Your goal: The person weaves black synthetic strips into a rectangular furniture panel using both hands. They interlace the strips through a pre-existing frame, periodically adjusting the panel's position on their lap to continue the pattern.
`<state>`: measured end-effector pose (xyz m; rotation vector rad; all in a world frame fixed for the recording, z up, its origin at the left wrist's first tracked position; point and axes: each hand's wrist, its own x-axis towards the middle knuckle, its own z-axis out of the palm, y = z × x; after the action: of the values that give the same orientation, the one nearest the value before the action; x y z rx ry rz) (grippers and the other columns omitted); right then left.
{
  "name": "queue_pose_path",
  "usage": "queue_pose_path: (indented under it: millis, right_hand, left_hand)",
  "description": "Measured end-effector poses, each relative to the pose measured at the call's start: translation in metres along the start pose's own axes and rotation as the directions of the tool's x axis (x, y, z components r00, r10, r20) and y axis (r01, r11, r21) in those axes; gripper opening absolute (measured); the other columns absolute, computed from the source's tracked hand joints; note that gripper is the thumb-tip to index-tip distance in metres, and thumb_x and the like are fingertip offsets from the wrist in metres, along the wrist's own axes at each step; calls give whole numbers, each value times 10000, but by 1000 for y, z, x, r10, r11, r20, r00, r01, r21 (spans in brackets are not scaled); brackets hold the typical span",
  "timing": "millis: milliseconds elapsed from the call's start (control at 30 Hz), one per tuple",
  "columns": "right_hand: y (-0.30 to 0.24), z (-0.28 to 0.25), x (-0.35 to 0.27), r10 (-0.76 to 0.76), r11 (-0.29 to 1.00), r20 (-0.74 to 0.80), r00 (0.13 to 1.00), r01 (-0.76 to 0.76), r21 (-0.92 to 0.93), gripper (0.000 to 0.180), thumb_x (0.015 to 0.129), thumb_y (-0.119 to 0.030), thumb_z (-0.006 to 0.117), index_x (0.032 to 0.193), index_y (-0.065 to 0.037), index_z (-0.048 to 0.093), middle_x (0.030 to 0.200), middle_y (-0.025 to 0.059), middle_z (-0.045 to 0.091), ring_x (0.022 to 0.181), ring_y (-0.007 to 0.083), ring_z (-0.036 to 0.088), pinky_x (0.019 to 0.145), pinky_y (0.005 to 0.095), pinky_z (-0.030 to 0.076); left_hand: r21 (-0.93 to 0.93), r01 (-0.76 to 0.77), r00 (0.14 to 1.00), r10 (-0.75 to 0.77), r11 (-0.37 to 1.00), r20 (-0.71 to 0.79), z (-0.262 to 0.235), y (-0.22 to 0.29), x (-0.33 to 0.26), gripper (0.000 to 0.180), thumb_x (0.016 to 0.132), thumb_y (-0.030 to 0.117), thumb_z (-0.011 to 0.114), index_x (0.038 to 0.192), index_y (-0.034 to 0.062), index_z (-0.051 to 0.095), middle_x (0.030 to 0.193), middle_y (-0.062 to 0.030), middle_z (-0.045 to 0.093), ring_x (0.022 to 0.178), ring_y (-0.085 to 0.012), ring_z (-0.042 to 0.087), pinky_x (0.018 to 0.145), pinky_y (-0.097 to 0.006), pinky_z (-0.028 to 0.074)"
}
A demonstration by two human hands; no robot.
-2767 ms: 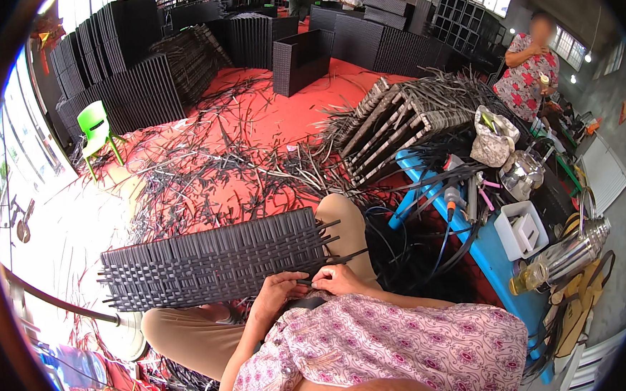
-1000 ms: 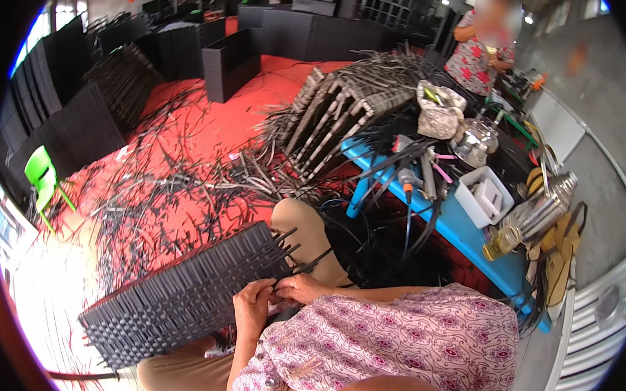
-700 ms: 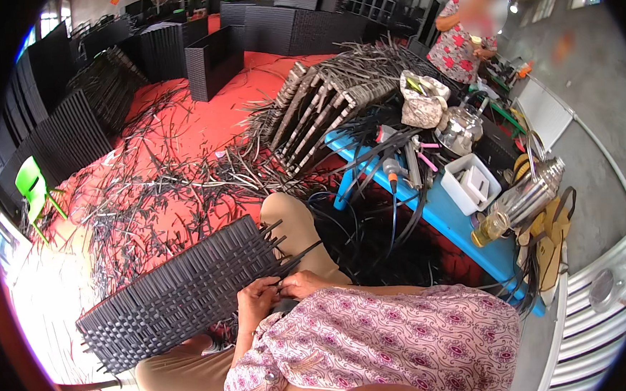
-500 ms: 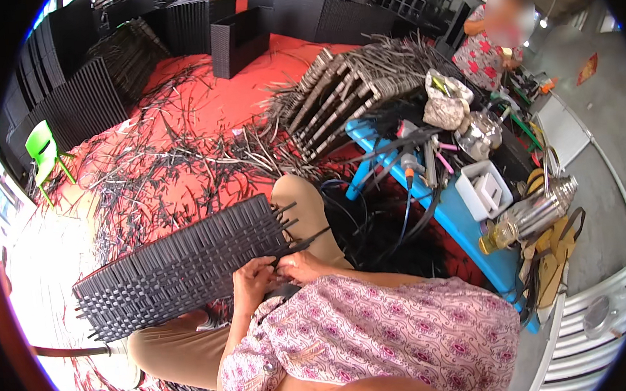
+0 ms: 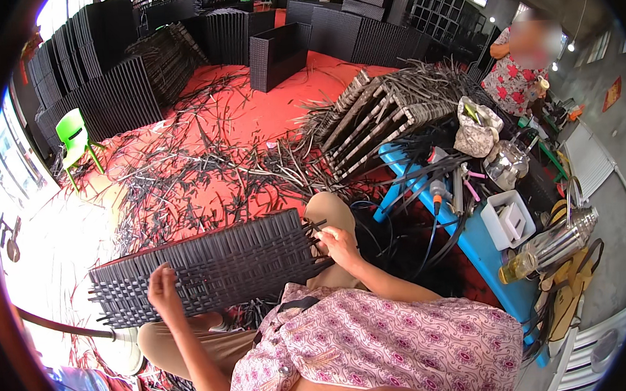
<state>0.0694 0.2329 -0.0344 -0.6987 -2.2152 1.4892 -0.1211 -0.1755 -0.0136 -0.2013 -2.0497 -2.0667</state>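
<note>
A long dark woven wicker panel (image 5: 217,266) lies across my knees. Loose strip ends stick out of both its ends. My left hand (image 5: 164,289) rests on the panel's near edge toward its left half, fingers curled on the weave. My right hand (image 5: 339,242) is at the panel's right end, fingers pinched on the loose black strips (image 5: 318,232) that jut out there. My knee (image 5: 332,209) shows just behind that end.
Black strip offcuts (image 5: 204,166) litter the red floor. Stacked woven panels (image 5: 387,112) lie ahead to the right, dark panels (image 5: 114,100) stand at the back. A blue bench (image 5: 473,236) with tools, a white box, bottles and a bag is on my right. A person (image 5: 517,68) stands beyond it. A green chair (image 5: 76,138) is at left.
My hands have moved apart: the left slid out along the panel's near edge, the right went to the panel's right end. The view has swung a little.
</note>
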Motion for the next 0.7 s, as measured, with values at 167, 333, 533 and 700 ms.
queue_pose_path:
  millis: [167,333,533,700]
  right_hand:
    - [5,14,7,-67,987,0,998,67,-143,305,957,-311,637,989,-19,720,751,37,681,590,132,600,544,291,481]
    - [23,16,14,4,1000,-19,1000,-5,-24,289,962,-291,625,986,-18,715,819,52,692,661,130,629,570,283,518]
    - [18,24,19,266,904,41,963,-264,337,251,1007,-243,571,996,-12,665,869,44,670,604,117,615,490,247,498]
    - [17,29,19,304,892,-8,953,-282,354,215,995,-222,583,938,-26,650,812,39,642,558,119,575,461,254,476]
  left_hand:
    - [211,-36,999,40,977,-13,-90,-21,35,208,999,141,628,1147,6,685,896,20,638,778,-40,530,697,-200,443]
    - [488,43,999,-33,871,-30,-155,-21,76,361,1008,247,619,1241,-28,620,1108,-123,674,990,-186,626,891,-309,495]
    - [776,128,990,-28,618,-142,-240,-89,132,654,980,466,599,1348,-71,536,1303,-310,570,1235,-440,526,1057,-454,402]
    - [876,248,967,-50,413,-250,-266,-133,154,764,936,597,583,1359,-39,555,1276,-301,580,1226,-440,522,1047,-494,412]
